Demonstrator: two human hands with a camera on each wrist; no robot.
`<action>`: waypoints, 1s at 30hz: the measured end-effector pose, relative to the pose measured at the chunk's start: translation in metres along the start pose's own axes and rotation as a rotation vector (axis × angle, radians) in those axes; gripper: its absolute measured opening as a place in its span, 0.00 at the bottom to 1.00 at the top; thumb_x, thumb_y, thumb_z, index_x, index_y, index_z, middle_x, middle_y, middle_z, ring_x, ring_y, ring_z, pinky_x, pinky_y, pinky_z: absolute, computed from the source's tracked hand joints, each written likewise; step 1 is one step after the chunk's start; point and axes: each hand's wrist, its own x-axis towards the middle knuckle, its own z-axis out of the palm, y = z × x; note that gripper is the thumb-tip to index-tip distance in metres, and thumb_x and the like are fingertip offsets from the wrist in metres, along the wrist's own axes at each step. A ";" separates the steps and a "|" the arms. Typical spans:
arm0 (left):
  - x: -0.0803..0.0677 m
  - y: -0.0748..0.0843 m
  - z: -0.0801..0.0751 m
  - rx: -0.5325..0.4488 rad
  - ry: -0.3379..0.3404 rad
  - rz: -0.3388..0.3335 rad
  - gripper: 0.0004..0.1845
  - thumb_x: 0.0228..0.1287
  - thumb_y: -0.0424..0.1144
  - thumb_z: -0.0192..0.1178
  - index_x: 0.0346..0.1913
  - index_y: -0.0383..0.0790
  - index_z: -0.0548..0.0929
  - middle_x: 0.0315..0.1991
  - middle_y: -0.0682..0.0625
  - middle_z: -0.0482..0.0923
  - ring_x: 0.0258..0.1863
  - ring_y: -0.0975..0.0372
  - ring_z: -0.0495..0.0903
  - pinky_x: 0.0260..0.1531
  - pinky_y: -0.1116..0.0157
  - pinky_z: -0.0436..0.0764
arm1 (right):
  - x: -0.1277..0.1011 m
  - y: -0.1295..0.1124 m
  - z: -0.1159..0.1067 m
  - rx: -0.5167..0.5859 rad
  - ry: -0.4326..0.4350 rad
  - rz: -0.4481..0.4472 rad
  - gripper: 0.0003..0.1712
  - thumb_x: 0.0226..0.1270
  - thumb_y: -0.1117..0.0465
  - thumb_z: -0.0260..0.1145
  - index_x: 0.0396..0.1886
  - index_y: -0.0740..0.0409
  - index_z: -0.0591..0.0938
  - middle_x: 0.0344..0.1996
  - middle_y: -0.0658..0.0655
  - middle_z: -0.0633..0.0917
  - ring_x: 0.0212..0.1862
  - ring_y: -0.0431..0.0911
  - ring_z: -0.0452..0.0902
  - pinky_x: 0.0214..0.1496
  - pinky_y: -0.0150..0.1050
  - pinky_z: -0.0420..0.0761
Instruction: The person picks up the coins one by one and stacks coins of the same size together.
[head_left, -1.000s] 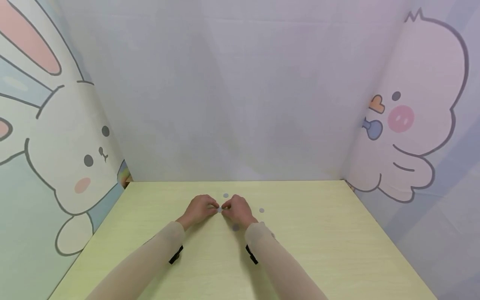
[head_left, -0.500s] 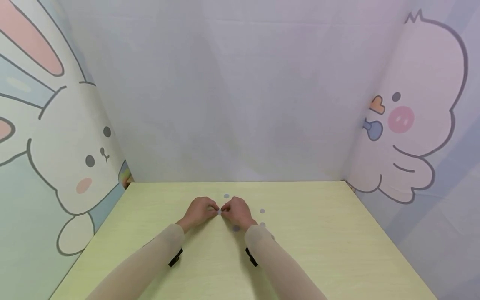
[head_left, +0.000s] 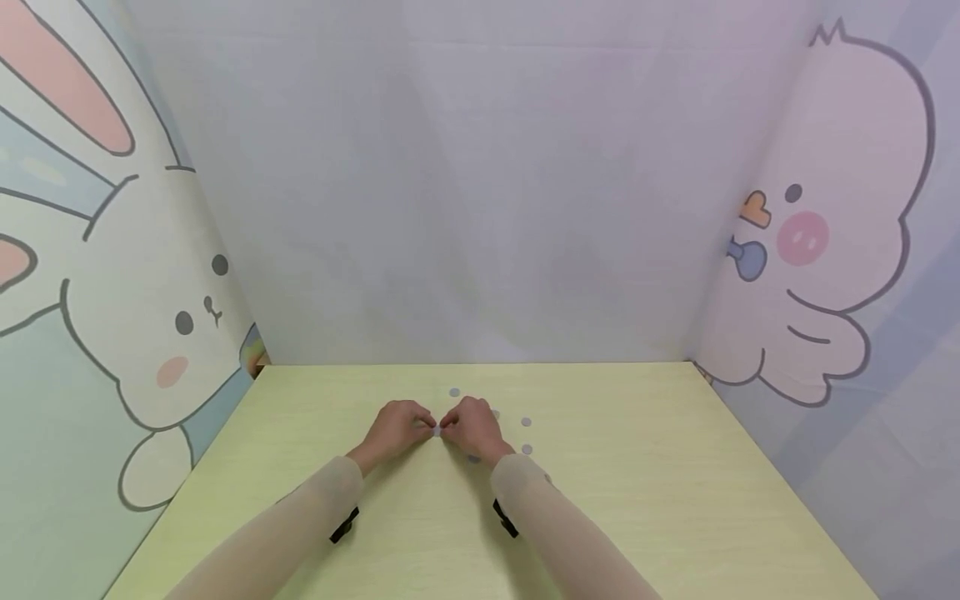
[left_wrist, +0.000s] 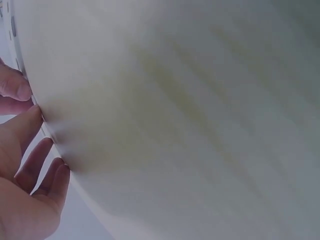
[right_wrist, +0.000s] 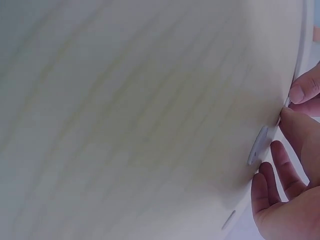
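A small flat grey disc (head_left: pixel 437 432) lies low over the table between my two hands in the head view. From the left, the thumb and fingers of my left hand (head_left: pixel 395 431) pinch at its edge. My right hand (head_left: pixel 474 427) meets it from the other side, fingers curled in the same way. In the right wrist view a sliver of this disc (right_wrist: pixel 287 101) shows between the fingertips, while another disc (right_wrist: pixel 258 146) lies beneath the right hand (right_wrist: pixel 295 200). The left wrist view has the left hand (left_wrist: pixel 30 185) with its fingertips at the tabletop; the disc is mostly hidden there.
More grey discs lie on the pale wooden table (head_left: pixel 637 500): one disc (head_left: pixel 454 392) behind the hands, one (head_left: pixel 495 414) partly behind the right hand, two to the right, including this disc (head_left: pixel 527 422), and one (head_left: pixel 474 458) under the right wrist. Cloth walls (head_left: pixel 480 208) enclose the table.
Both hands have drawn slightly nearer to the body, with the disc between them moving along. A disc formerly hidden behind the right hand now partly shows.
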 end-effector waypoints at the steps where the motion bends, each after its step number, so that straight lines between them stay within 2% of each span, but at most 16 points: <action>1: -0.001 0.000 0.000 0.002 0.001 -0.004 0.02 0.62 0.32 0.77 0.37 0.42 0.94 0.40 0.49 0.92 0.48 0.51 0.88 0.56 0.48 0.83 | 0.000 -0.001 0.001 -0.002 0.000 -0.001 0.03 0.64 0.61 0.80 0.37 0.52 0.96 0.43 0.52 0.92 0.49 0.50 0.80 0.54 0.45 0.81; 5: -0.007 0.003 -0.002 -0.003 0.003 -0.022 0.02 0.62 0.32 0.77 0.36 0.42 0.94 0.39 0.50 0.91 0.47 0.52 0.88 0.55 0.48 0.83 | -0.002 -0.002 0.003 -0.013 -0.010 -0.009 0.02 0.64 0.60 0.80 0.36 0.50 0.96 0.42 0.50 0.93 0.50 0.49 0.80 0.54 0.43 0.81; 11: -0.013 0.000 -0.003 -0.002 0.012 -0.004 0.03 0.62 0.32 0.77 0.37 0.42 0.94 0.39 0.51 0.91 0.46 0.53 0.88 0.54 0.49 0.83 | -0.004 -0.004 0.007 -0.018 -0.022 -0.031 0.02 0.64 0.60 0.80 0.36 0.51 0.96 0.42 0.50 0.92 0.49 0.48 0.80 0.50 0.40 0.81; 15: -0.018 -0.001 -0.003 0.001 0.021 -0.003 0.03 0.61 0.32 0.77 0.37 0.42 0.95 0.37 0.52 0.91 0.43 0.55 0.87 0.51 0.51 0.84 | -0.005 -0.006 0.011 -0.020 -0.020 -0.039 0.02 0.64 0.60 0.80 0.36 0.50 0.96 0.42 0.51 0.90 0.49 0.47 0.81 0.52 0.39 0.80; 22: -0.028 -0.001 -0.005 0.009 0.028 -0.023 0.03 0.60 0.32 0.78 0.36 0.43 0.95 0.34 0.54 0.89 0.38 0.60 0.85 0.44 0.56 0.85 | -0.011 -0.012 0.013 -0.033 -0.020 -0.064 0.02 0.62 0.60 0.81 0.35 0.50 0.96 0.40 0.49 0.90 0.48 0.47 0.81 0.53 0.40 0.80; 30: -0.038 0.000 -0.012 0.015 0.017 -0.006 0.02 0.62 0.34 0.78 0.37 0.44 0.95 0.34 0.56 0.89 0.37 0.62 0.85 0.42 0.61 0.84 | -0.018 -0.019 0.014 -0.053 -0.017 -0.087 0.02 0.62 0.59 0.81 0.35 0.49 0.96 0.36 0.44 0.92 0.45 0.43 0.82 0.52 0.37 0.80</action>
